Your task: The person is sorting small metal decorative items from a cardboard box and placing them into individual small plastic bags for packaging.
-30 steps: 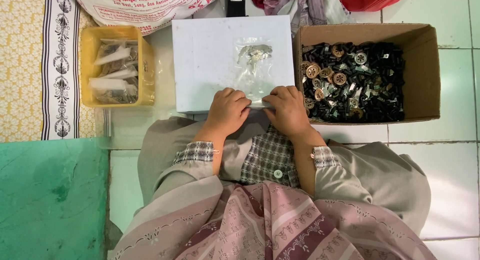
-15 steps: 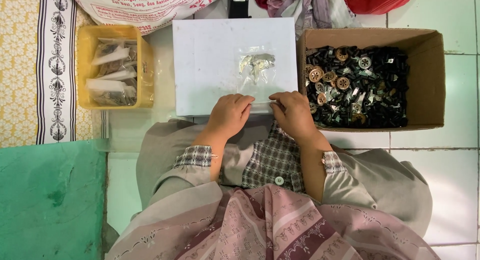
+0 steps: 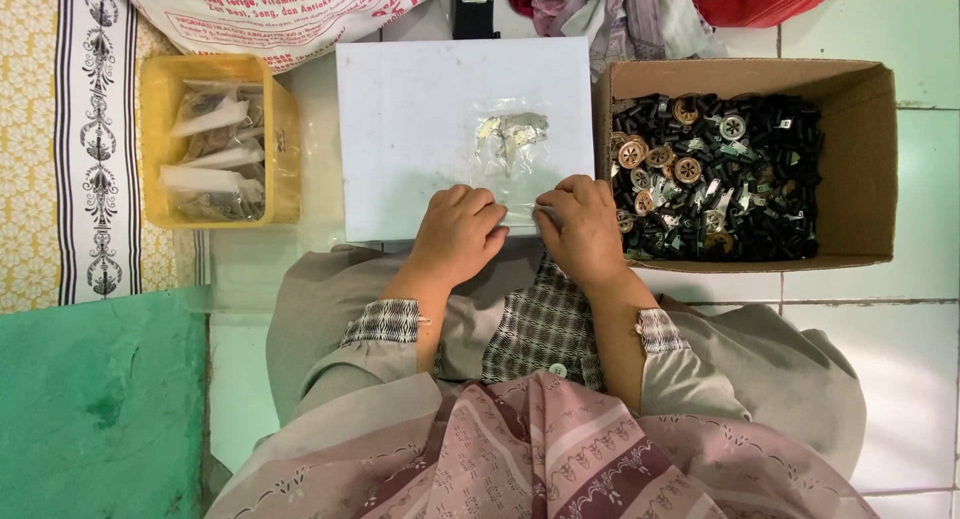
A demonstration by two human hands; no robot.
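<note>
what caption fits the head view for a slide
Both hands, left hand and right hand, pinch a clear bag on a white board beside a parts box.

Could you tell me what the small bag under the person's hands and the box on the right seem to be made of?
The small bag looks like thin clear plastic: glossy, crinkled, its pale contents showing through. Both the left hand and right hand press its near edge. The box looks like brown corrugated cardboard: matte, with folded flaps.
</note>
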